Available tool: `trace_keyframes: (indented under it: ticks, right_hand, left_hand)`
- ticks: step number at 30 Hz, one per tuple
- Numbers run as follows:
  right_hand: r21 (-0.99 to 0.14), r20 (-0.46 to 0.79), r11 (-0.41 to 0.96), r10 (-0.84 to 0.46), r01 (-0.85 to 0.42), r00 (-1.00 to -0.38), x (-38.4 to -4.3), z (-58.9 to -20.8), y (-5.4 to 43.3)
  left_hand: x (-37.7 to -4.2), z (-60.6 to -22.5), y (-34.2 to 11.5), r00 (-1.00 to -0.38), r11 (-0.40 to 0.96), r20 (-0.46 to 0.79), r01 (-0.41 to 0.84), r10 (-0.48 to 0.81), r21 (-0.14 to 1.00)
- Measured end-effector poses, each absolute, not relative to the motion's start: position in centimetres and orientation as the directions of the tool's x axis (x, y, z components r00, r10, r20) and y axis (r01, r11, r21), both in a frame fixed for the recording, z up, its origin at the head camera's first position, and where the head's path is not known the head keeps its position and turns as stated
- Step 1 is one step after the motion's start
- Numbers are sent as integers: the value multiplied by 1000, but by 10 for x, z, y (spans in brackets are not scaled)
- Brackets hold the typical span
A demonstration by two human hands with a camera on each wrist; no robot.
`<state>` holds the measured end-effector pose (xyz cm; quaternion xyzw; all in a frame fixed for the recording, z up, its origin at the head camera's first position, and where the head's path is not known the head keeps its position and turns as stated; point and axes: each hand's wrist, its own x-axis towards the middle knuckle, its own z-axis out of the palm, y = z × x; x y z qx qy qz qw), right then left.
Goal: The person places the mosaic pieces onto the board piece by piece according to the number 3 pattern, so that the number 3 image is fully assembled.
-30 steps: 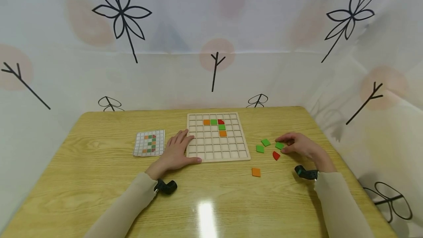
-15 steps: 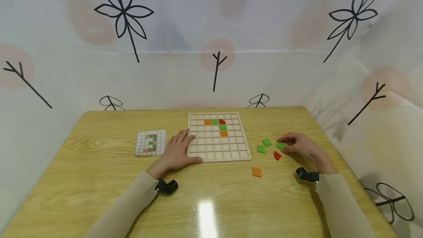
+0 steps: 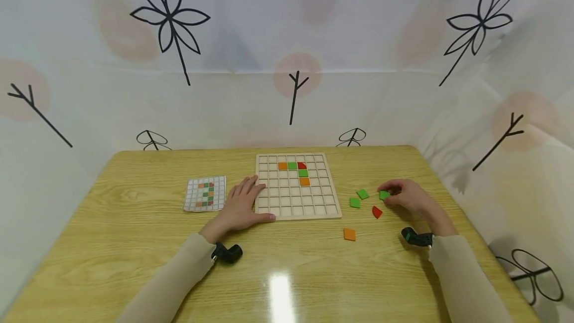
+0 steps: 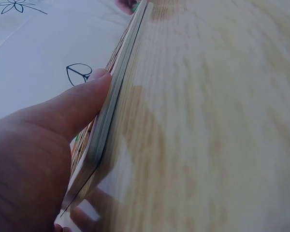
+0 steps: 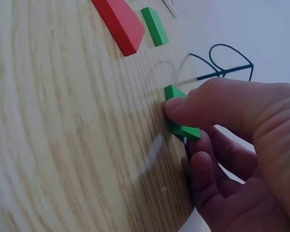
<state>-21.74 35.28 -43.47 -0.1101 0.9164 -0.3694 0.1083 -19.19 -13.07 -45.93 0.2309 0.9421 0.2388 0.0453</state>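
My left hand (image 3: 239,208) rests with spread, straight fingers on the left edge and near corner of a wooden grid board (image 3: 279,201); its thumb (image 4: 89,96) lies against the board's near edge in the left wrist view. Orange, green and red tiles fill several cells near the board's top. On the right, my right hand (image 3: 408,197) pinches a green square tile (image 5: 186,131) between thumb and fingers, close over the table. Near it lie two other green tiles (image 3: 362,194), a red quarter-round tile (image 3: 376,212) and, closer to me, an orange tile (image 3: 349,234).
A paper card (image 3: 204,194) printed with a coloured grid pattern lies left of the board. The wooden table (image 3: 314,273) ends at a patterned cloth backdrop (image 3: 251,103) behind and at the sides. Each wrist wears a black camera (image 3: 227,253).
The green tile in my right hand has shifted and turned slightly between the fingers. My left hand stays on the board. The whole head view has drifted a little.
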Motion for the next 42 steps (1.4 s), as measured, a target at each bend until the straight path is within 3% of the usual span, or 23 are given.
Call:
trace_keyframes:
  ticks: [16, 33, 42]
  right_hand:
    - [-652, -79, 751, -203, -103, -976, -217, -429, 341]
    - [-653, 64, 718, -266, -242, -962, -229, -429, 287]
    - [-674, 65, 677, -346, -296, -936, -242, -433, 241]
  left_hand:
    - [-193, -461, -132, -889, 781, 25, 416, 458, 466]
    - [-195, -463, -132, -888, 778, 40, 422, 458, 465]
    - [-197, -466, -132, -887, 780, 49, 430, 460, 456]
